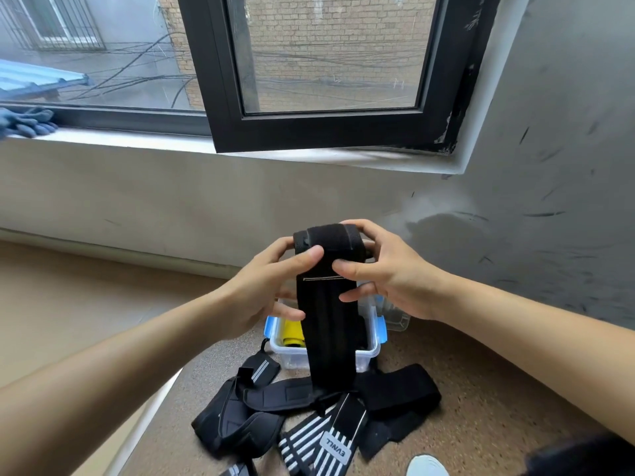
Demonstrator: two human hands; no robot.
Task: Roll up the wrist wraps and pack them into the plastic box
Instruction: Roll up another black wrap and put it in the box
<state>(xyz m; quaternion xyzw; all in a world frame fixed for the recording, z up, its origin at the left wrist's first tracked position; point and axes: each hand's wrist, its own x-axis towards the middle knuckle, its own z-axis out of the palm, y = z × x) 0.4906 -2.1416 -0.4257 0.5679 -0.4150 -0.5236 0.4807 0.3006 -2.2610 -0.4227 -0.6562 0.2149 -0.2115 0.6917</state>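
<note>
Under the hands, a pile of loose wraps (261, 400) lies on the floor, with the plastic box (295, 359) just beyond it. The left hand (264, 290) and right hand (391, 273) both pinch the rolled top of a black wrap (326, 321), whose tail hangs in front of the box. It looks soft, light and springy, so grip the roll's ends. The tail may snag the pile.

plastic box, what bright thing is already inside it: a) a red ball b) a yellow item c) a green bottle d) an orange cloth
b: a yellow item shows in the left part of the plastic box, just left of the black wrist wrap that the left hand and the right hand hold up in front of it.
</note>
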